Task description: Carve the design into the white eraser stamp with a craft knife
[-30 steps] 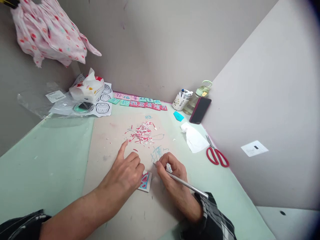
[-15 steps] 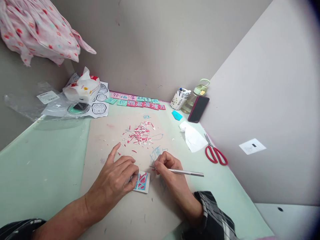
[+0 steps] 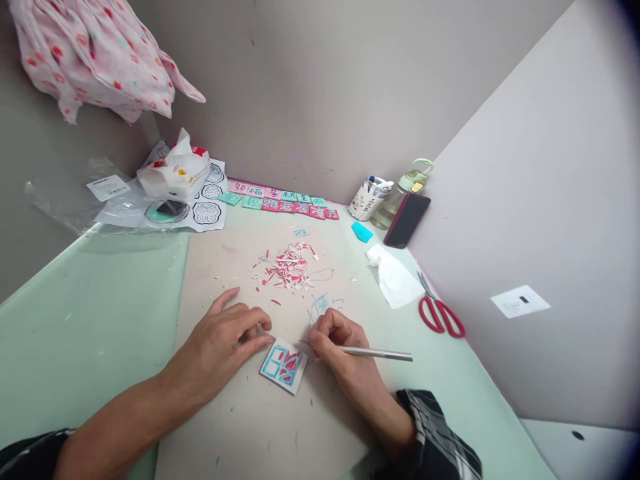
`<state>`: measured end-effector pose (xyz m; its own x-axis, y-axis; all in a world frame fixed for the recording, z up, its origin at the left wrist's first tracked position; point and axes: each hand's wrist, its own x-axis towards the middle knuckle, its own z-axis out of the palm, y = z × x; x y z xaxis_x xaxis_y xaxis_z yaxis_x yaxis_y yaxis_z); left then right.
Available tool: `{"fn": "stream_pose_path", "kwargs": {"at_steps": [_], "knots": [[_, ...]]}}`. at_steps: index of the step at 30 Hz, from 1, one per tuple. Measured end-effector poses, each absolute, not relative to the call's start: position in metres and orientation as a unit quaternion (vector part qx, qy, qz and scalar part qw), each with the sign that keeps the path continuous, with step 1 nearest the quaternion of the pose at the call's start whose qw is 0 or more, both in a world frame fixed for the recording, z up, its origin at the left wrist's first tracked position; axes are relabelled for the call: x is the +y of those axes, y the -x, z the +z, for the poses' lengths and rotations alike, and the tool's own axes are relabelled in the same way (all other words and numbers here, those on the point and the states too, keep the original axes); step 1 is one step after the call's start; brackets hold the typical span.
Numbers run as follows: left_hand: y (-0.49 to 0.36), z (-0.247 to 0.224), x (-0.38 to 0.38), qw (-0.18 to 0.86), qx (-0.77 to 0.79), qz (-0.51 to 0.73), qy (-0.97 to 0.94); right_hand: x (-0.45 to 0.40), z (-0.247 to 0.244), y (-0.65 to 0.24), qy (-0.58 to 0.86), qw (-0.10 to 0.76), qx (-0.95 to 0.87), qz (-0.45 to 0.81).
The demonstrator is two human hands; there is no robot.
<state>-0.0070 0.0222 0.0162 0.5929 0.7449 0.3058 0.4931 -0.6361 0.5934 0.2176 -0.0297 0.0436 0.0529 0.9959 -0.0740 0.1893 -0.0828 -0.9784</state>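
Left hand: the left hand (image 3: 215,337) is holding nothing that shows; its thumb and index finger are standing apart, with the thumb tip resting at or just beside the tile's upper corner, though contact is hard to tell.
Right hand: the right hand (image 3: 345,347) is gripping a slim silver pen-like tool (image 3: 380,353) near its front end, the tip pointing left and the shaft slanting back over the hand.
Carved tile: the small tile (image 3: 284,365) is lying flat and turned at an angle between the two hands, showing light-blue outlines on white, with red patches filling its right half.
Tool tip: it is hovering or resting near the tile's upper right corner; which of the two cannot be told.
Beige board: the board (image 3: 240,413) is lying under the tile and carrying blue pen marks (image 3: 320,307) beyond it.
Scraps: red and white slivers (image 3: 290,267) are lying in a loose heap on the board, beyond the hands.
Lettered tiles: pink, green and red tiles (image 3: 280,207) are lining the back of the worktop (image 3: 120,320) in two rows.
Right side: red-handled scissors (image 3: 440,313) are lying near a crumpled tissue (image 3: 395,280); a phone (image 3: 407,221) is leaning beside a bottle (image 3: 393,207) and a pen cup (image 3: 367,201).
Left corner: a tissue pack (image 3: 173,175) is sitting on printed sheets (image 3: 207,213).
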Motion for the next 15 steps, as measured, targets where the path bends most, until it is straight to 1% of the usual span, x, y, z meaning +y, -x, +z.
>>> {"fn": "stream_pose_path", "kwargs": {"at_steps": [2,5,7,11,15], "knots": [[0.003,0.02,0.016,0.203,0.369,0.258,-0.87,-0.03,0.042,-0.217,0.577,0.437,-0.521,0.453],[-0.008,0.026,0.004,0.116,0.384,0.236,-0.885,-0.031,0.04,-0.216,0.583,0.435,-0.535,0.43],[-0.016,0.028,-0.005,0.088,0.372,0.237,-0.893,-0.032,0.039,-0.215,0.588,0.435,-0.542,0.414],[-0.023,0.026,-0.015,0.083,0.371,0.251,-0.89,-0.032,0.039,-0.213,0.591,0.429,-0.547,0.41],[-0.022,0.017,-0.017,0.108,0.381,0.265,-0.879,-0.033,0.04,-0.213,0.588,0.418,-0.547,0.424]]}}
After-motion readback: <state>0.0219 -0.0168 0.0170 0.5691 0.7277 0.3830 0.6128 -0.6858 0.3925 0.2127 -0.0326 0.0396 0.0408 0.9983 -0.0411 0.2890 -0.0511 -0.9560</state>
